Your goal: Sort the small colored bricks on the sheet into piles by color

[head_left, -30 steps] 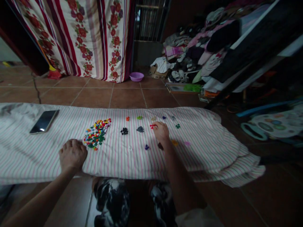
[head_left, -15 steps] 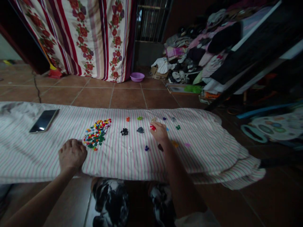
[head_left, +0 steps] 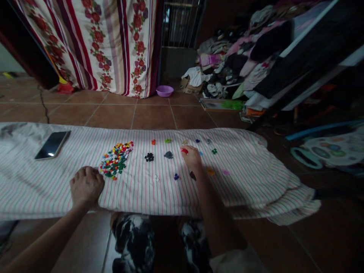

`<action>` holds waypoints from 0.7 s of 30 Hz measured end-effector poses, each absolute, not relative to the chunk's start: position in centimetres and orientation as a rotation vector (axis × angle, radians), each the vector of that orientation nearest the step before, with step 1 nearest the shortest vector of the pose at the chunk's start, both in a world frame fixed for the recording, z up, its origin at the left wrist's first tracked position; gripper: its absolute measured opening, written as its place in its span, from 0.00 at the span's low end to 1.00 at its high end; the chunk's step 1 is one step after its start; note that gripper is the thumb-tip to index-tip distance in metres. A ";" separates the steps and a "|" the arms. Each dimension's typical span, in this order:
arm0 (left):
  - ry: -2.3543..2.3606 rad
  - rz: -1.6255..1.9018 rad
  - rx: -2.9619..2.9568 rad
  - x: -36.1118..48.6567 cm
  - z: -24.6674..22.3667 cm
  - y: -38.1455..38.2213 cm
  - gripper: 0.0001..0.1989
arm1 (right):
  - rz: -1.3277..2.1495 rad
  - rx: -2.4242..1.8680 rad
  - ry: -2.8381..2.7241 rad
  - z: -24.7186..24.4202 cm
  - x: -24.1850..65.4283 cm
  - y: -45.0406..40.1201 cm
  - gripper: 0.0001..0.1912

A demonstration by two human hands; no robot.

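My right hand (head_left: 192, 156) is over the middle of the striped cloth, fingertips pinched at small red plastic pieces (head_left: 184, 151). Whether all the red pieces are in the fingers or some lie on the cloth is hard to make out. Curled with its knuckles up, my left hand (head_left: 87, 184) rests on the cloth beside a mixed heap of colourful small pieces (head_left: 116, 160). Small single-colour groups lie around my right hand: black pieces (head_left: 149, 157), grey pieces (head_left: 168, 154), purple pieces (head_left: 176, 176), brown pieces (head_left: 193, 175) and green pieces (head_left: 214, 151).
A phone (head_left: 52, 145) lies at the left on the striped cloth (head_left: 136, 193). More small groups, such as orange pieces (head_left: 153, 142) and pink pieces (head_left: 226, 172), are spread about. Beyond are a purple basin (head_left: 164, 91), a curtain (head_left: 113, 45) and piled clothes (head_left: 227, 68).
My right hand has barely shifted, with its fingertips still at the red pieces. The left hand stays in place. The view has tilted very slightly.
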State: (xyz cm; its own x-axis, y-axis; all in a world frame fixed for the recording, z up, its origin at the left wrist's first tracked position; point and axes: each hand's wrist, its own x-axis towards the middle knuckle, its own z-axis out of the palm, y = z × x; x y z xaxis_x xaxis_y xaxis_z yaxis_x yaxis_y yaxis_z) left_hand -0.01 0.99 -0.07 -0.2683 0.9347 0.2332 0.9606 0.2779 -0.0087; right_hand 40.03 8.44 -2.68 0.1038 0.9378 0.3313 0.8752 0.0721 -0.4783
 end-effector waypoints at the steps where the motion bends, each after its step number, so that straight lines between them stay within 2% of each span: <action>1: -2.354 -0.203 -1.767 0.0 -0.1 1.0 0.18 | 0.143 -1.799 -1.760 -2.7 39.9 8.4 0.12; 14: -2.364 -0.211 -1.767 -0.1 -0.4 1.1 0.18 | 0.142 -1.755 -1.563 -0.3 39.5 8.2 0.16; 21: -2.381 -0.198 -1.768 -0.2 -0.4 1.2 0.19 | 0.172 -1.630 -1.587 1.2 33.9 8.4 0.18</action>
